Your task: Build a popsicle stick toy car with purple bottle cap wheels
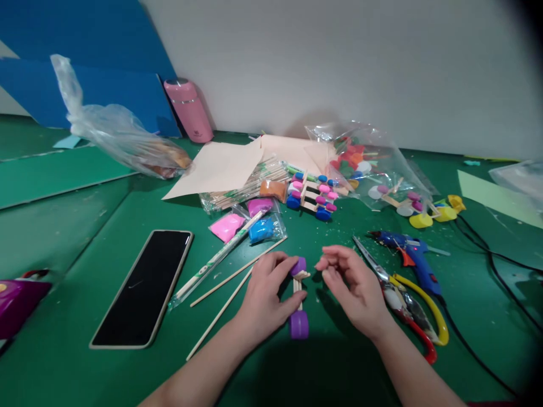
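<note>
My left hand is closed around a small stick model car made of short wooden pieces, with a purple wheel cap at each visible end. Part of the model is hidden behind my fingers. Just right of it, apart from the model, is my right hand. Its fingers are curled and the thumb comes close to the fingertips; anything between them is too small to make out. Scissors with yellow and red handles lie beside the right hand. Farther right, a blue glue gun shows a small red light.
Two thin wooden sticks and a phone lie left. Behind are clay packets, finished stick models, a plastic bag of coloured parts, paper sheets and a pink flask. A black cord trails right.
</note>
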Available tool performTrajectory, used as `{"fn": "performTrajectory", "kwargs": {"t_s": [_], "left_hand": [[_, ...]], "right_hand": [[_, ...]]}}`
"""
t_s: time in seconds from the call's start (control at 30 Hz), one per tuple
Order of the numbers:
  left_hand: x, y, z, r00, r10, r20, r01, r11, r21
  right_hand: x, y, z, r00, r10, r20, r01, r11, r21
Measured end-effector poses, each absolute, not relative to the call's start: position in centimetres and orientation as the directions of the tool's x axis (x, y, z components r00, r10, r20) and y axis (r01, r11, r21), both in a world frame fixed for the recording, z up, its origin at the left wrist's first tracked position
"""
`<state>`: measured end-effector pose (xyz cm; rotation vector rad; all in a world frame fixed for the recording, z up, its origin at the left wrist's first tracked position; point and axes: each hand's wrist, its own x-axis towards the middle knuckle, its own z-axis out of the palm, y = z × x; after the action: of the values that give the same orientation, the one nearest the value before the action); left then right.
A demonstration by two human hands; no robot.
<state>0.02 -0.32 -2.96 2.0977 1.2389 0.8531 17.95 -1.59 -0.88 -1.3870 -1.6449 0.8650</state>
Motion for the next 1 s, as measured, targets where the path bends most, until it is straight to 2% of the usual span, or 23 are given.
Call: {"fn": "performTrajectory", "kwargs": {"t_s": [0.1,0.23,0.4,0.6,0.73,0.87,1.0], "left_hand": [[-0.1,-0.5,-2.7,0.342,0.897,0.279,0.541,-0.430,0.723],[-0.1,-0.8,-2.5,0.292,0.902,0.318,0.561,-0.431,0.707],[0.2,-0.7,-2.6,0.291,0.890,0.351,0.564,-0.456,0.688],[0.2,-0.6,-2.8,0.313,0.889,0.336,0.527,-0.456,0.717],[0.1,-0.7,-2.6,0.290,0.901,0.322,0.519,-0.431,0.738],[0.3,-1.3,-2.3,0.255,0.932,0.256,0.570,-0.359,0.739],[0.9,-1.9,-2.3,0.240,0.952,0.191,0.656,-0.304,0.691]], "right_hand": [[18.2,-1.6,-1.0,0.014,0.993,0.120,0.476,0.099,-0.874],[18.1,-1.6,-0.9,-0.061,0.993,0.100,0.536,0.117,-0.836],[17.6,-1.6,-1.4,-0.091,0.991,0.102,0.518,0.135,-0.845],[17.2,-1.5,-1.5,-0.219,0.961,0.167,0.444,0.251,-0.860],[17.2,-1.1,-1.0,-0.262,0.950,0.169,0.460,0.277,-0.843],[17.4,-0.6,-0.4,-0.320,0.930,0.179,0.470,0.320,-0.823],[17.5,-0.2,0.0,-0.393,0.902,0.177,0.496,0.370,-0.785]]}}
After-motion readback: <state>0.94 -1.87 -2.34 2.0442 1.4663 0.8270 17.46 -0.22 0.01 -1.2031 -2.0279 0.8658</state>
